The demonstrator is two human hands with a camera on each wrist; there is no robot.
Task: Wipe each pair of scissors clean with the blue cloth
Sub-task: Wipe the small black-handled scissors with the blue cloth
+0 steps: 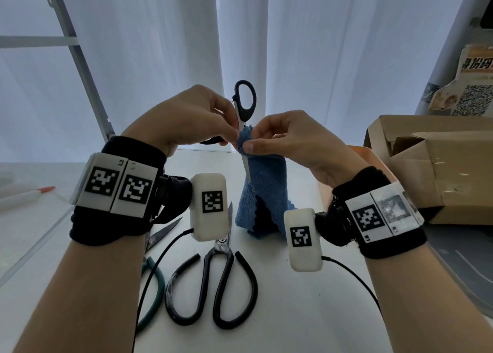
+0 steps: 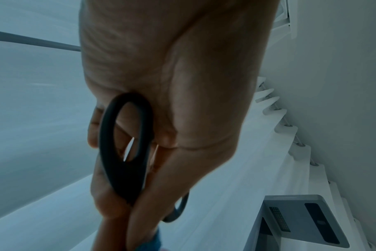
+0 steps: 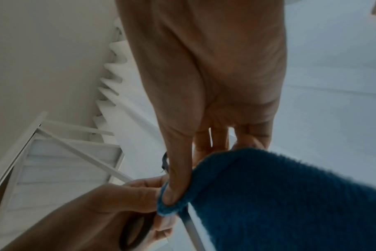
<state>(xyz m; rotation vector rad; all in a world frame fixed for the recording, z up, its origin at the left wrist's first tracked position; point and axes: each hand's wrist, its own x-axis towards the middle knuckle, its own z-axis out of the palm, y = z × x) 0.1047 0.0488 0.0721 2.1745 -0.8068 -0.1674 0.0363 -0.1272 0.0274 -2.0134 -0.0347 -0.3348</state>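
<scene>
**Cloth pinched round a raised scissor blade**

The left hand point(image 1: 186, 120) grips the black-handled scissors point(image 1: 244, 104) near the pivot, fingers curled round them, holding them upright above the tabletop point(image 1: 293, 299) with one handle loop on top and the blade pointing down. The right hand point(image 1: 290, 141) pinches the blue cloth point(image 1: 266, 192) round the blade just below the pivot, thumb and forefinger clamped on the fold; the rest of the cloth hangs down behind the blade, whose tip shows against it. Two more pairs lie on the tabletop below the wrists: large scissors point(image 1: 213, 280) with black looped handles, and beside them on the left green-handled scissors point(image 1: 157, 251). A cardboard box point(image 1: 426, 165) stands at the right.
</scene>
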